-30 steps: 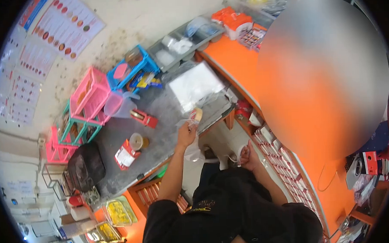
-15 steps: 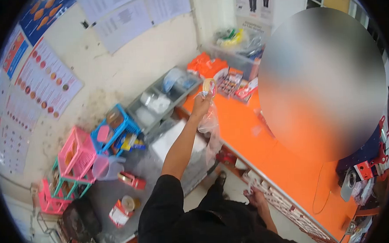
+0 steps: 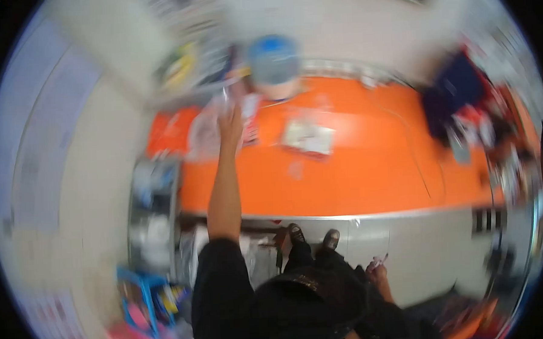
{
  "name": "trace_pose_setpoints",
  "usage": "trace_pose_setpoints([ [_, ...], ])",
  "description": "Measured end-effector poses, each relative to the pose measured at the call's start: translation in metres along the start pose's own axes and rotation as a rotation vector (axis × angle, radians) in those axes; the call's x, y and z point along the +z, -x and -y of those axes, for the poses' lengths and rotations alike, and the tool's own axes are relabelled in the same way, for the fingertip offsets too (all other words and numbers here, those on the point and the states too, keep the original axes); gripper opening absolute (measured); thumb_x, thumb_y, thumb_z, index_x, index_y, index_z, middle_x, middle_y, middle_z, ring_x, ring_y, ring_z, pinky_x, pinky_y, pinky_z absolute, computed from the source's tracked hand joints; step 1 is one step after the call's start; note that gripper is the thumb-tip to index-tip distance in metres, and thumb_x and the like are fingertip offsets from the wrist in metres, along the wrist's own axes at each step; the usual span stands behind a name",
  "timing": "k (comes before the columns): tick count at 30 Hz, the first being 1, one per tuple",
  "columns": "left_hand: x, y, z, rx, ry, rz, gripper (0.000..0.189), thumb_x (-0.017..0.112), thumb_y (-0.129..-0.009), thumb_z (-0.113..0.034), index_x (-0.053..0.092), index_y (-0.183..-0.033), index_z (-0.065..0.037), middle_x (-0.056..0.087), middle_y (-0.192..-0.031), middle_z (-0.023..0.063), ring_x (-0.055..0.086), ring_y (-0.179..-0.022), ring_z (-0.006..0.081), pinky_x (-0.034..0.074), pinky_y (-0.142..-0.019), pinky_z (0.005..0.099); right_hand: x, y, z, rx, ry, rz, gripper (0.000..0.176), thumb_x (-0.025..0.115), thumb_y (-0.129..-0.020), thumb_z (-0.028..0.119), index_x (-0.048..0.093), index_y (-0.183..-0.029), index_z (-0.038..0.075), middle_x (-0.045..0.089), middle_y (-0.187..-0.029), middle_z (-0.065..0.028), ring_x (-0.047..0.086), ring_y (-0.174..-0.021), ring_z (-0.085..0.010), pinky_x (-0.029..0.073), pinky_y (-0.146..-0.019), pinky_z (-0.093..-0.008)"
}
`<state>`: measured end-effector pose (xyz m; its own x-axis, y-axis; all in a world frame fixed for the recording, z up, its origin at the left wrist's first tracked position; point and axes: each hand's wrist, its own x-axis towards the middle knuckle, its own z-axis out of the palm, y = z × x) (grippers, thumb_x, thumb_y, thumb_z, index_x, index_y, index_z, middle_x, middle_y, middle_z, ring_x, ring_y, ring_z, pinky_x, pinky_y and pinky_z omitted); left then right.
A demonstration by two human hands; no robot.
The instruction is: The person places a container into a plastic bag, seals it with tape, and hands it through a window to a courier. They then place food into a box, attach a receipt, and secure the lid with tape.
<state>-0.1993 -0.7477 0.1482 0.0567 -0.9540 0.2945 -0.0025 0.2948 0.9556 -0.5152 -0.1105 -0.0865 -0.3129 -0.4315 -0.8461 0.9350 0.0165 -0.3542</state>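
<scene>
My left hand (image 3: 229,124) reaches out over the far left part of the orange counter (image 3: 369,183), closed on a clear plastic bag (image 3: 204,135). The bag hangs beside and below the fingers and is smeared by motion. Just above the hand is a blurred brownish patch that I cannot make out. Low at my right side, over the floor, my right hand (image 3: 378,273) has its fingers bent around a small, slim, pale object (image 3: 381,260). Its kind is too blurred to tell.
An orange bag (image 3: 172,132) lies at the counter's left end. Behind stands a blue-lidded tub (image 3: 274,60). A pale stack (image 3: 308,137) sits mid-counter; dark blue cloth (image 3: 459,91) is at the right. A grey divided tray (image 3: 154,220) and blue basket (image 3: 144,290) are on the left.
My view has swung right, so the counter now spreads across it. My left hand still holds the bag; a round tan-labelled item seen with it before is now blurred. My right hand stays low.
</scene>
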Motion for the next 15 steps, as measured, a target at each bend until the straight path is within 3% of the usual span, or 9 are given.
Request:
trace_pose_setpoints([
  [1, 0.010, 0.042, 0.018, -0.242, 0.003, 0.263, 0.030, 0.055, -0.094, -0.033, 0.059, -0.080, -0.007, 0.048, -0.065, -0.0022, 0.046, -0.056, 0.0087, 0.037, -0.047, 0.0300, -0.025, 0.001, -0.010, -0.114, 0.075, -0.198, 0.027, 0.044, -0.099, 0.034, 0.052, -0.101, 0.008, 0.045, -0.063, -0.0041, 0.047, -0.048, -0.0163, 0.037, -0.039, -0.0300],
  [4, 0.092, 0.231, 0.054, -0.693, 0.371, 0.347, 0.023, 0.052, -0.095, -0.031, 0.053, -0.100, -0.009, 0.045, -0.073, -0.0021, 0.048, -0.064, 0.0122, 0.042, -0.056, 0.0308, -0.089, 0.040, -0.043, -0.168, 0.342, -0.616, 0.042, 0.051, -0.094, 0.043, 0.057, -0.108, 0.003, 0.051, -0.065, -0.0056, 0.051, -0.052, -0.0208, 0.040, -0.043, -0.0362],
  [5, 0.095, 0.292, 0.151, -0.549, 0.031, 0.661, 0.034, 0.055, -0.094, -0.033, 0.047, -0.114, -0.007, 0.049, -0.100, 0.0044, 0.051, -0.096, 0.0192, 0.049, -0.071, 0.0317, -0.104, 0.056, -0.057, -0.185, 0.248, -0.657, 0.042, 0.051, -0.094, 0.043, 0.057, -0.108, 0.003, 0.051, -0.065, -0.0056, 0.051, -0.052, -0.0208, 0.040, -0.043, -0.0362],
  [6, 0.122, 0.329, 0.051, -0.499, 0.062, 0.815, 0.035, 0.057, -0.089, -0.030, 0.051, -0.110, -0.003, 0.050, -0.097, 0.0086, 0.050, -0.093, 0.0230, 0.042, -0.084, 0.0391, -0.122, 0.067, -0.071, -0.295, 0.573, -0.873, 0.046, 0.053, -0.092, 0.045, 0.061, -0.103, 0.001, 0.056, -0.068, -0.0085, 0.055, -0.056, -0.0230, 0.043, -0.048, -0.0380],
  [7, 0.128, 0.381, 0.064, -0.461, -0.039, 0.974, 0.034, 0.058, -0.088, -0.028, 0.049, -0.108, -0.001, 0.052, -0.099, 0.0116, 0.051, -0.094, 0.0231, 0.042, -0.084, 0.0374, -0.132, 0.076, -0.085, -0.383, 0.929, -1.075, 0.050, 0.055, -0.090, 0.047, 0.065, -0.098, -0.001, 0.061, -0.070, -0.0114, 0.059, -0.059, -0.0251, 0.047, -0.054, -0.0397],
  [8, 0.142, 0.403, 0.020, -0.269, 0.122, 1.097, 0.028, 0.058, -0.086, -0.022, 0.048, -0.104, -0.004, 0.047, -0.092, 0.0075, 0.049, -0.084, 0.0212, 0.043, -0.077, 0.0356, -0.132, 0.085, -0.093, -0.373, 0.883, -1.101, 0.050, 0.055, -0.090, 0.047, 0.065, -0.098, -0.001, 0.061, -0.070, -0.0114, 0.059, -0.059, -0.0251, 0.047, -0.054, -0.0397],
  [12, 0.153, 0.439, 0.039, -0.275, -0.031, 1.635, 0.030, 0.061, -0.084, -0.020, 0.052, -0.106, -0.002, 0.054, -0.087, 0.0090, 0.054, -0.081, 0.0217, 0.046, -0.075, 0.0359, -0.145, 0.101, -0.116, -0.192, 0.766, -0.724, 0.061, 0.051, -0.089, 0.054, 0.070, -0.077, -0.003, 0.065, -0.072, -0.0232, 0.067, -0.076, -0.0355, 0.050, -0.072, -0.0413],
  [13, 0.155, 0.436, 0.047, -0.287, -0.111, 1.775, 0.032, 0.061, -0.084, -0.021, 0.053, -0.108, 0.000, 0.058, -0.088, 0.0114, 0.057, -0.082, 0.0234, 0.047, -0.075, 0.0367, -0.220, 0.081, -0.158, -0.455, 0.923, -0.575, 0.061, 0.050, -0.089, 0.054, 0.071, -0.078, -0.002, 0.066, -0.073, -0.0221, 0.067, -0.076, -0.0349, 0.050, -0.073, -0.0415],
  [15, 0.161, 0.427, 0.070, -0.278, -0.181, 1.780, 0.028, 0.063, -0.084, -0.020, 0.056, -0.103, -0.001, 0.060, -0.088, 0.0106, 0.058, -0.081, 0.0222, 0.048, -0.074, 0.0359, -0.206, 0.018, -0.167, -0.731, 1.053, -0.420, 0.060, 0.050, -0.090, 0.054, 0.071, -0.079, -0.001, 0.067, -0.074, -0.0209, 0.067, -0.077, -0.0342, 0.050, -0.073, -0.0416],
])
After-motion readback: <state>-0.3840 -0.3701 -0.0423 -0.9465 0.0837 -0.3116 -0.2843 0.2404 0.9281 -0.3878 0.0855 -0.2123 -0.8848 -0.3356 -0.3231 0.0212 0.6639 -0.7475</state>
